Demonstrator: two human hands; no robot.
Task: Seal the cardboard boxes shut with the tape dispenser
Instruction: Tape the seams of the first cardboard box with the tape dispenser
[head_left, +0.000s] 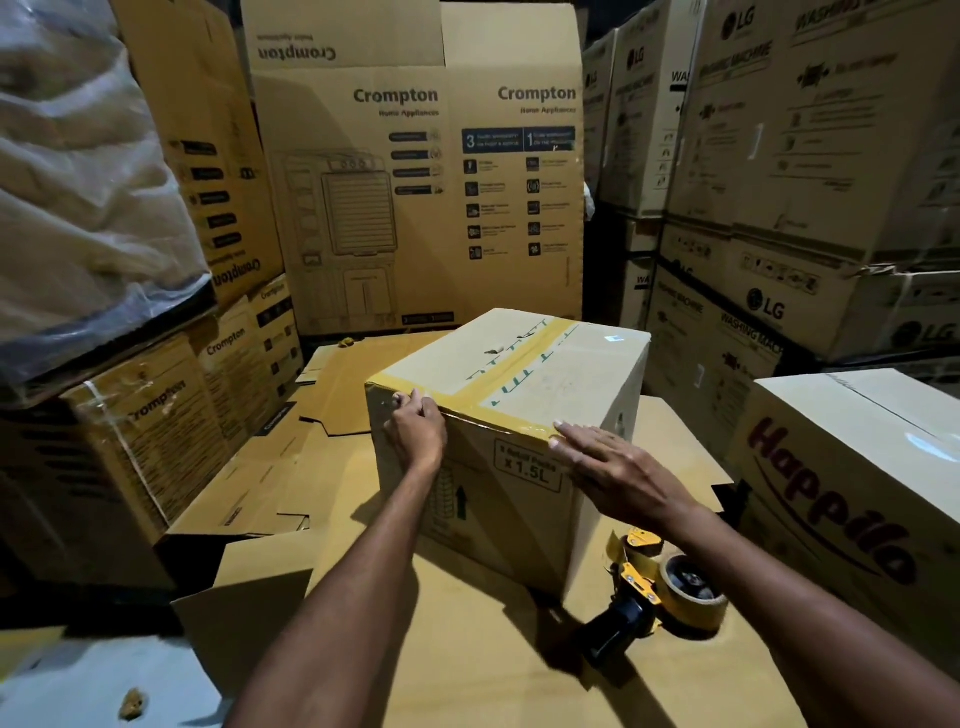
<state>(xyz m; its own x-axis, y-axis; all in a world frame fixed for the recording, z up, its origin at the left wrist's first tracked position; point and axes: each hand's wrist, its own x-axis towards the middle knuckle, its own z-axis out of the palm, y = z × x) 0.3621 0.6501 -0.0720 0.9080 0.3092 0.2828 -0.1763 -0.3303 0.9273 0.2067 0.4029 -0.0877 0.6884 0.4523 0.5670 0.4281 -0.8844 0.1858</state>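
A brown cardboard box (524, 395) marked "x 1.5L" stands in the middle on flattened cardboard, with yellowish tape running across its top and along its near top edge. My left hand (415, 428) rests at the box's near left top corner, its fingers curled against the taped edge. Flat against the near right side of the box lies my right hand (608, 467), its straight fingers pressing the tape at the top edge. The yellow and black tape dispenser (649, 587) lies on the cardboard by the box's near right corner, under my right forearm, untouched.
Flattened cardboard sheets (332, 467) cover the work surface. A closed "Happilo" box (852, 478) stands at the right. Tall Crompton boxes (415, 171) rise behind and at the left, LG boxes (769, 218) are stacked at the back right. A plastic-wrapped bundle (78, 176) hangs over the left.
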